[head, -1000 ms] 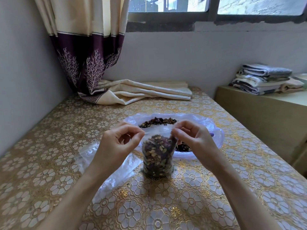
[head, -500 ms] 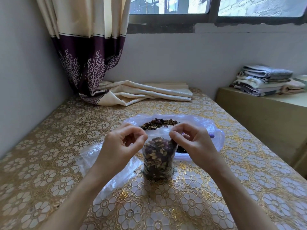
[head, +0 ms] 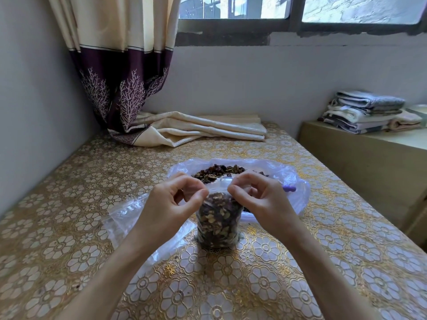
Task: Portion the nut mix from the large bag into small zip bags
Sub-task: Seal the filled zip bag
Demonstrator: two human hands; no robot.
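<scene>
**Both hands pinching the top of a filled zip bag**

While standing upright on the patterned tablecloth (head: 69,227), the small zip bag (head: 217,224) is sitting at the centre of the view, packed nearly to its top with nut mix (head: 216,218) in brown, tan and dark purple pieces. Its clear upper edge is stretching between the two hands.

At 9 o'clock from the bag's mouth, the left hand (head: 172,205) is curling inward, thumb and forefinger pinching the left end of the bag's top strip, the other fingers folding loosely behind. At 3 o'clock, the right hand (head: 262,199) is mirroring it, thumb and forefinger gripping the right end of the strip, knuckles arching upward. Both forearms are reaching in from the near edge, converging on the bag.

Just behind the small bag, at 12 o'clock, the large bag (head: 293,181) is lying open on the table, its thin translucent plastic spreading wide and holding a low heap of the same mix. A small purple object (head: 288,188) is showing at its right side, beside the right hand; what it is cannot be told. At 8 o'clock, loose clear plastic (head: 120,218) is lying flat under the left forearm.

Farther out, at 11 o'clock, a cream and purple curtain (head: 129,93) is draping onto the table, and at 2 o'clock folded towels (head: 367,112) are stacking on a low cabinet (head: 360,162).
</scene>
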